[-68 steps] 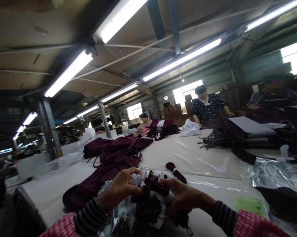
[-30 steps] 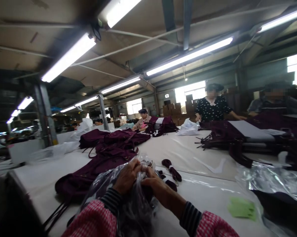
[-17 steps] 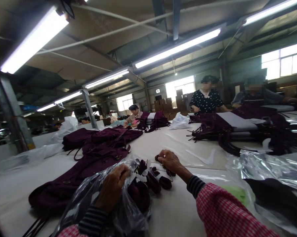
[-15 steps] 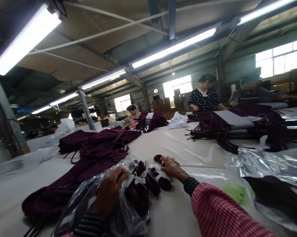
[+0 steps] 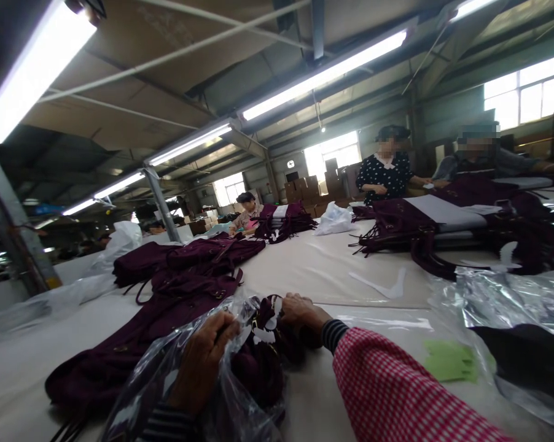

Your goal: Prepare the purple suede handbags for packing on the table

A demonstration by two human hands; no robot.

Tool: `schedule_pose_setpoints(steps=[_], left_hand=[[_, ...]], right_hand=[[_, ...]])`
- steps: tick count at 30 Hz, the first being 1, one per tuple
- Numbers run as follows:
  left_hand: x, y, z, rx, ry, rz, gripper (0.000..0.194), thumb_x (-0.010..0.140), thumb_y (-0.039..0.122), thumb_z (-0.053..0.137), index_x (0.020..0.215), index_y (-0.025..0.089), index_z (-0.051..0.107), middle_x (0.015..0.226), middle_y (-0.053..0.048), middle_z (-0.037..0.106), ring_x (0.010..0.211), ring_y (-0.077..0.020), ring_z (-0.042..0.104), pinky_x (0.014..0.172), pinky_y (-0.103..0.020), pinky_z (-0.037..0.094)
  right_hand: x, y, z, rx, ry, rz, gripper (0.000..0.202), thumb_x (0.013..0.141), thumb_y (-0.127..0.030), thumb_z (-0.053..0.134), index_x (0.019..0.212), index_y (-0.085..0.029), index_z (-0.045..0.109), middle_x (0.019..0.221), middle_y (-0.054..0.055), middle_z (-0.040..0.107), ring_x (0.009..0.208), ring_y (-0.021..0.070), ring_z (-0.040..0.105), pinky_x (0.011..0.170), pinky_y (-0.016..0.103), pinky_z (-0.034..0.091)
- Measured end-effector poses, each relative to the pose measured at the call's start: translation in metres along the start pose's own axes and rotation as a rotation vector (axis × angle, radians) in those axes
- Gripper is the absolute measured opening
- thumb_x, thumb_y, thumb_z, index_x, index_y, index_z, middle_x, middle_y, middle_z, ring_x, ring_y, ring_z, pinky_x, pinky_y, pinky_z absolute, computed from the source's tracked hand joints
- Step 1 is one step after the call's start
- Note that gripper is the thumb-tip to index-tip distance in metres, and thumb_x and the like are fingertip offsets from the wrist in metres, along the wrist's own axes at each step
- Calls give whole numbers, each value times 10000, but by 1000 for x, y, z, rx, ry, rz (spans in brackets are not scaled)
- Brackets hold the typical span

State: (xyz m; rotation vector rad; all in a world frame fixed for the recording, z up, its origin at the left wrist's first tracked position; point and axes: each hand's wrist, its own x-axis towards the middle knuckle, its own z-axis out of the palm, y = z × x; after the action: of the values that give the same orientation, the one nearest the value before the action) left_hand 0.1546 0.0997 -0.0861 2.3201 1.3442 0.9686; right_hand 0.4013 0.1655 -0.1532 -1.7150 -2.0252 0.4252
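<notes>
Head view: the right hand (image 5: 302, 312) has moved in from farther out on the counter (image 5: 281, 265) to the purple strap bundles (image 5: 257, 369) at the mouth of the clear plastic bag (image 5: 155, 362), so the outlying bundle no longer shows apart from the rest; whether that hand grips anything, I cannot tell. The left hand (image 5: 204, 356) grasps the bag's gathered edge. Counted: two hands, one bag in hand, overlapping bundles too tangled to number, one V-shaped white strip (image 5: 387, 290) and three nearer co-workers (image 5: 382, 175).
</notes>
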Motion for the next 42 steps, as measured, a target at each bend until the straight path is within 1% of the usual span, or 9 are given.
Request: schedule_pose_setpoints(steps=[4, 10, 16, 20, 23, 26, 30, 36, 42], left_hand=[[1, -2, 0, 7, 14, 3, 334, 908, 538, 484, 817, 239, 603, 817, -15, 672, 802, -231, 611, 721, -310, 450], [2, -6, 1, 16, 15, 41, 318, 926, 510, 466, 834, 234, 595, 813, -10, 667, 806, -222, 612, 771, -318, 444], [2, 0, 0, 36, 21, 40, 316, 916, 502, 448, 808, 235, 578, 800, -16, 670, 803, -228, 614, 771, -332, 447], [2, 1, 1, 39, 31, 52, 302, 920, 481, 446, 811, 237, 586, 801, -15, 667, 802, -228, 616, 763, -334, 451], [2, 0, 2, 30, 46, 55, 301, 908, 490, 462, 804, 239, 592, 789, -12, 666, 789, -228, 617, 745, -325, 453], [2, -2, 2, 21, 47, 58, 298, 914, 489, 466, 806, 241, 591, 790, -10, 659, 794, -227, 614, 739, -318, 454], [1, -4, 3, 26, 52, 69, 287, 929, 469, 467, 804, 237, 579, 787, -6, 638, 797, -221, 604, 747, -316, 449], [1, -5, 3, 4, 49, 83, 289, 943, 457, 460, 808, 233, 582, 789, -4, 634, 792, -213, 593, 758, -311, 432], [2, -7, 3, -15, 60, 91, 292, 943, 463, 466, 812, 231, 584, 797, -6, 638, 800, -215, 588, 773, -319, 426]], right_hand=[[1, 3, -7, 38, -33, 49, 266, 676, -205, 722, 940, -195, 754, 911, 89, 736, 886, 266, 679, 728, 315, 484], [-23, 34, -36, 180, -98, 109, 212, 714, -258, 736, 910, -180, 752, 720, 4, 670, 636, 139, 600, 566, 221, 421], [-50, 61, -58, 157, -71, 152, 110, 669, -182, 704, 773, -162, 735, 599, -1, 598, 546, 132, 531, 535, 243, 365], [-66, 70, -62, 109, -8, 144, 100, 723, -173, 640, 782, -168, 719, 649, 17, 619, 597, 140, 547, 560, 251, 349], [-84, 70, -57, 86, 6, 127, 178, 818, -346, 638, 873, -193, 709, 757, 27, 659, 688, 165, 587, 602, 259, 353], [-107, 62, -44, 25, 17, 104, 411, 745, -529, 718, 1009, -216, 676, 934, 56, 665, 841, 227, 603, 667, 283, 352], [-133, 52, -31, -108, 47, 66, 434, 675, -293, 693, 1095, -212, 619, 995, 76, 634, 870, 249, 587, 681, 300, 333], [-143, 51, -51, 345, 156, 241, 382, 653, -207, 620, 1034, -213, 588, 762, 9, 646, 628, 179, 591, 541, 261, 366], [-134, 38, -75, 718, 221, 216, 404, 703, -317, 652, 1087, -196, 611, 855, 38, 685, 654, 186, 629, 558, 276, 472]])
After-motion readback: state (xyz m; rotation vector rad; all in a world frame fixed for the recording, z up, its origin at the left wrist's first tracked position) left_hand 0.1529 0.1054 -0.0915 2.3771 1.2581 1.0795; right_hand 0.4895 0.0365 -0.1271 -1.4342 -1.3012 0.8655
